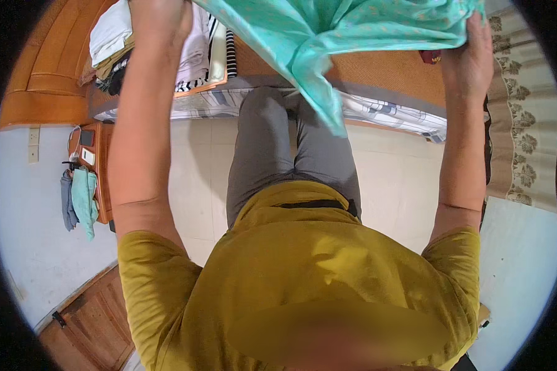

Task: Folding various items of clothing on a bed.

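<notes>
A mint-green cloth [301,46] with a small pale print hangs in loose folds between my raised hands, and the upper frame edge cuts it off. Its lower corner dangles in front of my knees, slightly blurred. Whether it is a garment or a plain sheet I cannot tell. My right hand [477,60] grips the right end, with some fingers hidden behind the fabric. At the top left, my left hand [162,18] is partly out of frame, its fingers closed at the cloth's left end.
Folded clothes [113,41] lie stacked on a bed with a brown woven mat [376,69], beside my left forearm. A dark red item [430,56] lies near my right wrist. At left stands a small wooden cabinet [103,176] with cloths hanging beside it; a patterned curtain [520,120] hangs at right.
</notes>
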The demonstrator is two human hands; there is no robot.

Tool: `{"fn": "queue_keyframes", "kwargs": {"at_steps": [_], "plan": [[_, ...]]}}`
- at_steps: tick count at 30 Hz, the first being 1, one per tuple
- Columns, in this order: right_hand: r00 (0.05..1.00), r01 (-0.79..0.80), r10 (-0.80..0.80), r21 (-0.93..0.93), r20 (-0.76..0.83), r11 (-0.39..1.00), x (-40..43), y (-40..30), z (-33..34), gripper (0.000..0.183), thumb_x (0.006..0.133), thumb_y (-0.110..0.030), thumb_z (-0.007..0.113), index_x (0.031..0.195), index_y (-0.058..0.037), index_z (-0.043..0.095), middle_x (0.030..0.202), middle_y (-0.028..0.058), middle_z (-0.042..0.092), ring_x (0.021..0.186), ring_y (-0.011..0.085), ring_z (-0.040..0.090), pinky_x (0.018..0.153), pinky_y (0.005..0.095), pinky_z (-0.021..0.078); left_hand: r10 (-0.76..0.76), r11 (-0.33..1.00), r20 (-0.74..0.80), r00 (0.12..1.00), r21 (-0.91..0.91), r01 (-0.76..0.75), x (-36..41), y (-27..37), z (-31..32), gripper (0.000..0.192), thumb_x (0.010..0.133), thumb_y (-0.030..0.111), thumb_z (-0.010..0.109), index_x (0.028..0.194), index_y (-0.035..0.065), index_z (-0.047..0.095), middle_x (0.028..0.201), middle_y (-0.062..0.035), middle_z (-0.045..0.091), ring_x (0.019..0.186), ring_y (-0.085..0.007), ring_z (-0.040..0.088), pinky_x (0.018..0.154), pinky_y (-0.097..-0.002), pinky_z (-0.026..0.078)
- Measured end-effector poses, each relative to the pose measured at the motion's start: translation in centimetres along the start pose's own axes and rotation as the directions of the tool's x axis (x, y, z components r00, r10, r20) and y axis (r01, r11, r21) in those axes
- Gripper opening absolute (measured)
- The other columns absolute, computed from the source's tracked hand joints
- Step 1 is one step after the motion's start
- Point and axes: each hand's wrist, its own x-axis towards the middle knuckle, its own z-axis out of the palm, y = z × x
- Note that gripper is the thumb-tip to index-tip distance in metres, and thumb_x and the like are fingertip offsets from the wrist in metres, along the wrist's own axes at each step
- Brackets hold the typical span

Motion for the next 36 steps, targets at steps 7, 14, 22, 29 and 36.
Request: {"fn": "queue_keyframes", "kwargs": {"at_steps": [7, 14, 22, 29, 36], "plan": [[0.989, 0.139, -0.145, 0.122, 0.037, 0.983, -0.4, -2.9, -0.4, 0.035, 0.087, -0.022, 0.051, 0.114, -0.0005, 0.048, 0.105, 0.0105, 0.057, 0.094, 0.0174, 0.057, 0.084, 0.033, 0.0465, 0.048, 0.988, 0.192, 0.98, -0.153, -0.019, -1.1, 5.7, 0.2, 0.026, 0.091, 0.021, 0.044, 0.107, 0.0008, 0.051, 0.1, -0.009, 0.058, 0.09, -0.0169, 0.058, 0.082, -0.0329, 0.049], [0.94, -0.342, 0.309, 0.406, 0.147, 0.847, -2.3, -6.9, -3.7, 0.039, 0.087, -0.033, 0.047, 0.111, -0.0029, 0.053, 0.108, 0.0102, 0.058, 0.101, 0.0213, 0.055, 0.086, 0.0373, 0.0444, -0.147, 0.989, -0.287, 0.946, -0.051, 0.138, -3.5, 9.7, -5.0, 0.032, 0.09, 0.023, 0.046, 0.111, 0.0009, 0.054, 0.097, -0.0083, 0.061, 0.083, -0.0213, 0.055, 0.077, -0.0327, 0.042], [0.823, -0.503, 0.522, 0.139, -0.225, 0.853, -1.7, -0.6, 4.4, 0.026, 0.085, -0.018, 0.051, 0.103, 0.0002, 0.057, 0.094, 0.0137, 0.062, 0.086, 0.0212, 0.06, 0.078, 0.0339, 0.0501, -0.443, 0.876, -0.006, 0.896, 0.208, 0.435, -4.9, 2.3, -0.8, 0.031, 0.089, 0.023, 0.049, 0.107, -0.0021, 0.054, 0.095, -0.0106, 0.061, 0.086, -0.02, 0.059, 0.079, -0.0314, 0.048], [0.541, -0.839, 0.841, -0.078, -0.011, 0.539, -3.6, 15.5, -2.4, 0.031, 0.086, -0.02, 0.048, 0.11, -0.0006, 0.052, 0.104, 0.0118, 0.057, 0.092, 0.0229, 0.055, 0.08, 0.0351, 0.0447, -0.541, 0.689, -0.042, 0.84, 0.551, 0.471, -3.1, -15.8, -16.2, 0.032, 0.084, 0.025, 0.055, 0.102, -0.0017, 0.058, 0.09, -0.0076, 0.061, 0.081, -0.0169, 0.056, 0.072, -0.0279, 0.045], [0.517, -0.736, 0.845, -0.43, 0.141, 0.522, -11.6, 25.7, -15.6, 0.027, 0.085, -0.037, 0.051, 0.084, -0.0106, 0.059, 0.078, -0.0019, 0.058, 0.072, 0.0095, 0.053, 0.068, 0.0253, 0.0424, -0.68, 0.613, 0.056, 0.731, 0.591, 0.525, -12.6, -18.9, -17.9, 0.035, 0.089, 0.033, 0.043, 0.095, 0.0016, 0.06, 0.085, -0.0031, 0.057, 0.082, -0.0123, 0.053, 0.078, -0.0252, 0.041]]}}
